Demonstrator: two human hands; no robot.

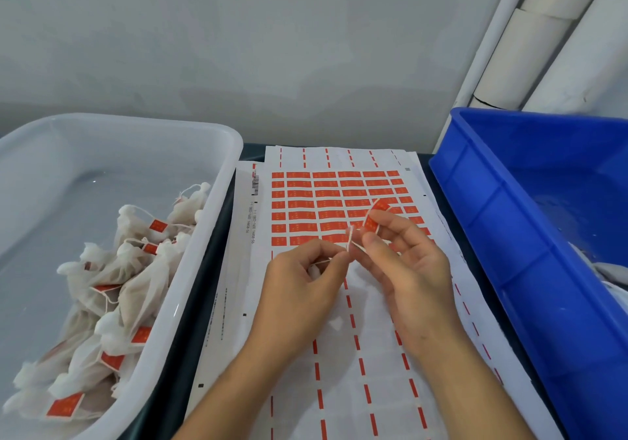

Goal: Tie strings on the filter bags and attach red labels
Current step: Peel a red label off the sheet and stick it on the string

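Pinching thin white string [351, 243] between both hands over the sheets. Left hand [299, 290] palm-down, fingers curled, thumb and forefinger nipping the string's left end near centre frame. Right hand [404, 263] tilted, palm facing left, thumb and lower fingers gripping the string's other end; upper fingertips also hold a small red rectangular paper label [373, 219], partly peeled and folded. String runs short and taut between the hands, loop sticking up. Whether a filter bag hangs under the left hand: cannot tell, only white bits show below the fingers.

White label sheet with rows of red stickers [306, 202] lies flat on the dark counter [217, 263], beneath both hands; forearms cover its lower part. Translucent white plastic tub [204, 235] on the left, holding a pile of white mesh filter bags with strings and red labels [112, 290]. Blue plastic crate [509, 219] on the right, touching the sheet edge. White pipes [530, 49] against the grey wall behind.
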